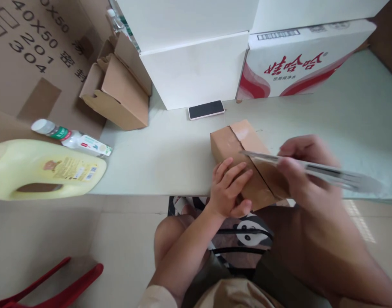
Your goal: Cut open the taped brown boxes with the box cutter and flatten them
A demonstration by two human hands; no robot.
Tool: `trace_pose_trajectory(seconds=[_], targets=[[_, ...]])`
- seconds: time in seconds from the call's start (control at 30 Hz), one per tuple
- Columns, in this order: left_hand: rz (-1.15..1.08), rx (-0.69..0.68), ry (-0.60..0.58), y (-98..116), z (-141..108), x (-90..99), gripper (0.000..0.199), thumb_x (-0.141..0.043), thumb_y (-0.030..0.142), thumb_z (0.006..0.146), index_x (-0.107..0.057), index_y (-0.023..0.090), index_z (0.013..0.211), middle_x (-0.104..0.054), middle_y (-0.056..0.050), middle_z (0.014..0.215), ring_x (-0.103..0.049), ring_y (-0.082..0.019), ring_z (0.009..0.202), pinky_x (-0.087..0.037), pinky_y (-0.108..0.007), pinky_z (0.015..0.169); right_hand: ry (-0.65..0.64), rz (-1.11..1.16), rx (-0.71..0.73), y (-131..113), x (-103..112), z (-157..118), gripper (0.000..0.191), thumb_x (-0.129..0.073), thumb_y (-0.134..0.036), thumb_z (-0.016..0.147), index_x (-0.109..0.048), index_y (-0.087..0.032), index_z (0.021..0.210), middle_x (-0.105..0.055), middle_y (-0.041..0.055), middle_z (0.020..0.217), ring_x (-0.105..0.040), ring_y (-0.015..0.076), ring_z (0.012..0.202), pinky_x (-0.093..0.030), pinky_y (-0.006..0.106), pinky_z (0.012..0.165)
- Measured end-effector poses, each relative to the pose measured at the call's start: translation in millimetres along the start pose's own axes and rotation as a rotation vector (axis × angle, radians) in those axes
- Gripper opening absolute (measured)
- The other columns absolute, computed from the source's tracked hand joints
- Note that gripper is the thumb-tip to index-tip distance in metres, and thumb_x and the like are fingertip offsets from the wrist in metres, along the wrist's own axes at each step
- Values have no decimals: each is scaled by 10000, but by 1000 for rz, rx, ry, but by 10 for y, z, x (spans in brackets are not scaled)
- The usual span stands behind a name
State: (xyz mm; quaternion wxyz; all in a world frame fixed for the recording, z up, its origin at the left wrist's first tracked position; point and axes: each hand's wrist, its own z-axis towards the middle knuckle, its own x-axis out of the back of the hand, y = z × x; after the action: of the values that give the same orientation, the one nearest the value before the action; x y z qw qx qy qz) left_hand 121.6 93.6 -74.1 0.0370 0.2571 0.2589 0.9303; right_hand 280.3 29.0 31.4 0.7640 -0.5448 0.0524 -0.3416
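Observation:
A small brown cardboard box (230,147) lies at the near edge of the table, with a dark seam running along its top. My left hand (228,188) rests on the box's near left part, fingers spread over the top and thumb apart near its front edge. In my right hand (307,171) is a slim silver box cutter (324,171), gripped between thumb and fingers. Its narrow tip points left and reaches the seam; whether it touches the cardboard I cannot tell. The right hand and the cutter's rear end are blurred.
A black-topped phone-like slab (206,110) lies behind the box, before white cartons (196,72) and a printed carton (292,64). To the left stand an open cardboard box (125,94), a water bottle (77,139) and a yellow jug (70,171). Red legs (70,291) show on the floor.

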Motion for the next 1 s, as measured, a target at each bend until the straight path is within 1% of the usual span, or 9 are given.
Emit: trace_pose_trajectory(seconds=[0.07,0.17,0.27,0.33,0.43,0.5,0.67,0.8,1.0], targets=[[-1,14,-32,1,-8,-23,613,-327,556,954,-614,201,1362,-662,-117,1341,-467,-322,1404,-326,-511,1195,-89,-187,26,-6,-34,4,179,-647,-417,908,-625,-243,870,-634,-1,714,-556,139,580,-437,284,540],[3,23,-67,-26,-4,-27,598,-313,541,958,-620,217,1357,-658,-98,1354,-464,-305,1410,-310,-492,1209,-154,-313,55,49,-55,15,195,-636,-429,917,-666,-236,934,-711,21,784,-613,143,624,-478,272,570],[-18,17,-62,-47,0,-21,573,-336,521,955,-615,224,1359,-660,-99,1347,-485,-306,1388,-321,-503,1202,-121,-360,48,72,-42,-8,207,-607,-435,940,-674,-241,966,-712,8,733,-613,131,569,-483,258,550],[-36,11,-51,-53,2,-22,557,-359,511,952,-605,230,1365,-666,-103,1329,-504,-311,1368,-334,-520,1192,-104,-361,27,62,-28,-28,224,-579,-432,959,-678,-240,1019,-727,13,751,-637,136,579,-499,259,567],[-48,1,-37,-57,5,-34,551,-367,505,955,-580,242,1390,-669,-105,1313,-515,-313,1358,-348,-534,1182,-177,-330,25,42,-17,-30,306,-554,-438,969,-664,-227,1161,-756,35,842,-682,160,642,-521,275,596],[-44,-2,-31,-61,6,-42,551,-364,496,959,-558,253,1414,-661,-100,1327,-508,-307,1369,-347,-530,1185,-239,-330,52,36,-24,-14,330,-543,-421,971,-655,-219,1206,-756,38,858,-689,168,657,-524,281,604],[-47,0,-44,-71,2,-43,550,-364,493,957,-556,249,1411,-661,-97,1331,-516,-301,1364,-338,-531,1199,-257,-371,101,45,-67,22,327,-508,-360,978,-655,-192,1217,-753,64,916,-699,181,725,-528,296,643],[-15,10,-64,-77,-7,-38,548,-340,513,953,-565,260,1385,-665,-85,1329,-537,-280,1346,-336,-510,1208,-237,-385,103,47,-81,19,290,-521,-353,961,-666,-219,1173,-730,69,953,-680,184,730,-513,307,632],[-17,-1,-57,-84,-16,-37,540,-345,512,947,-595,238,1339,-678,-94,1303,-526,-295,1355,-339,-513,1200,-212,-366,153,26,-44,-2,237,-518,-263,912,-691,-215,1068,-685,43,838,-615,151,631,-470,285,569]])
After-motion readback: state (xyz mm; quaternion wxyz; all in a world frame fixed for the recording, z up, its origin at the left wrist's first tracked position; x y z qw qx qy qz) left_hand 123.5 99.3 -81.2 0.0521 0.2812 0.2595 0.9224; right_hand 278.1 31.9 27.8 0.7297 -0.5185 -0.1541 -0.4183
